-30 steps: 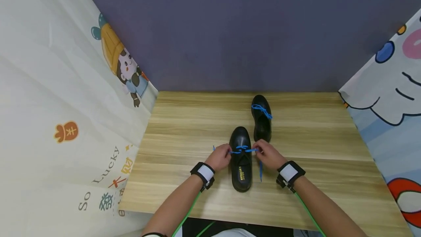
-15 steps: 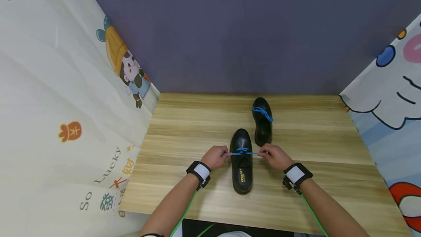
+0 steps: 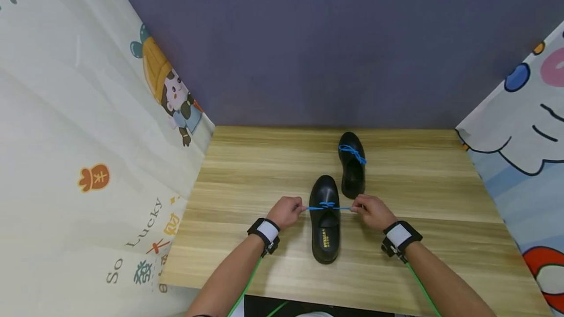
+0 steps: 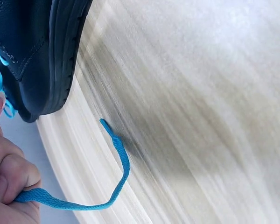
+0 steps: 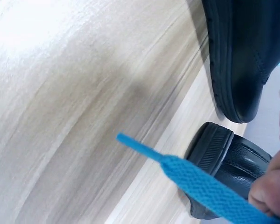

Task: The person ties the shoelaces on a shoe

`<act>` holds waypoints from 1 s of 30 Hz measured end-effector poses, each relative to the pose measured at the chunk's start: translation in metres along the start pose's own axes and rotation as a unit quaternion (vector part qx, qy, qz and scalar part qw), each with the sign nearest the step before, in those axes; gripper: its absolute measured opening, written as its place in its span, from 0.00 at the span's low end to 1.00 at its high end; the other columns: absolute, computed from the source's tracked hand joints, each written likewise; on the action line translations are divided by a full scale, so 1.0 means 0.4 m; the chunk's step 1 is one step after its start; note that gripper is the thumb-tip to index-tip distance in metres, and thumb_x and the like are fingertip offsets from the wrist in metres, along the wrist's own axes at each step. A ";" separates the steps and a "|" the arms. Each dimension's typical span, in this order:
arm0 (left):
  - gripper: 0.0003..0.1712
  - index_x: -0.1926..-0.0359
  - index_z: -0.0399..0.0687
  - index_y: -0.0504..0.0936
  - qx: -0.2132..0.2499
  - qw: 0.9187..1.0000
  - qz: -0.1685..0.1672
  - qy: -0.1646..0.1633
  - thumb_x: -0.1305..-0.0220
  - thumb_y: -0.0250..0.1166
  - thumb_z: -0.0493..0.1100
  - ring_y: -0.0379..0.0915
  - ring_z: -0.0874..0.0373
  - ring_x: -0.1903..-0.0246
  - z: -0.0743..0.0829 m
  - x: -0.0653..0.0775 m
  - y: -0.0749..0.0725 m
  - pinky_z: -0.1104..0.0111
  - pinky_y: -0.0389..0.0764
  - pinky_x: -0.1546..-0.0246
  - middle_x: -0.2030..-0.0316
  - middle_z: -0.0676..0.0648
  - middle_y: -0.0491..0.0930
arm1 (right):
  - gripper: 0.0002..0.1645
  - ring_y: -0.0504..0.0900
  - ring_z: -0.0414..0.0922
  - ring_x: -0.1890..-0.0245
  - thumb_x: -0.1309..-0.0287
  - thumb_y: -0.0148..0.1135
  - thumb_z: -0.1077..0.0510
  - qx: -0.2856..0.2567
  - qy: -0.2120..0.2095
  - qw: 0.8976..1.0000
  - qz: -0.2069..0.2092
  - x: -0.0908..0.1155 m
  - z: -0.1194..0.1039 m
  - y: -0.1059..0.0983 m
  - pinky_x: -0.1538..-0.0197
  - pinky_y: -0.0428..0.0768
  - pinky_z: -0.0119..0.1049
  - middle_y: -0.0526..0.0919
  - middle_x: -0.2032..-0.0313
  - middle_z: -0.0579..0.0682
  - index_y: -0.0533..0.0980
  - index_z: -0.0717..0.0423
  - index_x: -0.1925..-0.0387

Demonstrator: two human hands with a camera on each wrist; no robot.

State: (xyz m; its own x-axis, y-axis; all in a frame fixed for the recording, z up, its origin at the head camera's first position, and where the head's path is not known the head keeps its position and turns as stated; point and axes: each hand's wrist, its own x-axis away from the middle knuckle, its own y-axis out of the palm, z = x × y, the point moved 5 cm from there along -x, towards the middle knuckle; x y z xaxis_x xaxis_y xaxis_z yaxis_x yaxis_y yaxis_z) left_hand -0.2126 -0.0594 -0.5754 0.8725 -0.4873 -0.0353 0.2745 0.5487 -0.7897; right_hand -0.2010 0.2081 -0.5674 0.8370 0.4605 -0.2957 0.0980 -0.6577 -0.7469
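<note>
In the head view a black lace-up shoe (image 3: 325, 187) lies flat on the table, toe pointing away. Its blue shoelace (image 3: 315, 208) runs taut sideways from the crossing at the eyelets to both hands. My left hand (image 3: 285, 212) pinches one side of the lace, left of the shoe; a loose tail of lace (image 4: 123, 168) curls out of that fist in the left wrist view. On the right, my right hand (image 3: 373, 213) pinches the other side. Its lace end (image 5: 196, 182) sticks out from the curled fingers in the right wrist view.
A second black shoe (image 3: 353, 180) stands farther back to the right, its blue lace (image 3: 352, 152) tied in a bow; its heel is close to my right hand. The wooden table (image 3: 264, 160) meets a grey-blue panel (image 3: 308, 53) at the back. Printed cloths (image 3: 88, 111) hang at the sides.
Both hands have moved apart, the left to the left and the right to the right. The lace between them has drawn straight, and the crossing over the shoe looks tighter.
</note>
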 end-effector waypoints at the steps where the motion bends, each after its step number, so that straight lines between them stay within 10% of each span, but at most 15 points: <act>1: 0.15 0.76 0.50 0.74 0.004 1.000 0.001 0.002 0.31 0.64 0.41 0.63 0.64 0.80 0.001 -0.001 0.002 0.73 0.65 0.75 0.83 0.58 0.66 | 0.12 0.70 0.33 0.73 0.44 0.69 0.68 0.001 0.006 1.000 -0.002 0.001 0.003 0.000 0.69 0.71 0.34 0.74 0.74 0.37 0.78 0.49 0.74; 30: 0.15 0.69 0.44 0.85 0.034 0.999 -0.015 0.003 0.28 0.63 0.47 0.63 0.67 0.79 0.011 0.012 0.030 0.75 0.66 0.75 0.80 0.59 0.72 | 0.03 0.75 0.35 0.67 0.34 0.63 0.62 -0.046 0.072 0.992 -0.095 0.020 -0.013 0.022 0.63 0.77 0.34 0.80 0.68 0.42 0.81 0.56 0.65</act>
State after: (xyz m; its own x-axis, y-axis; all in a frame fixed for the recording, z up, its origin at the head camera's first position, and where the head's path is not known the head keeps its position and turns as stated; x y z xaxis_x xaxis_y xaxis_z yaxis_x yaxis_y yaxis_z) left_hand -0.2033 -0.0522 -0.5825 0.8606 -0.5090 -0.0164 0.3282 0.5789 -0.7464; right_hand -0.1905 0.2028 -0.5732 0.8658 0.4965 -0.0622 0.3049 -0.6220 -0.7212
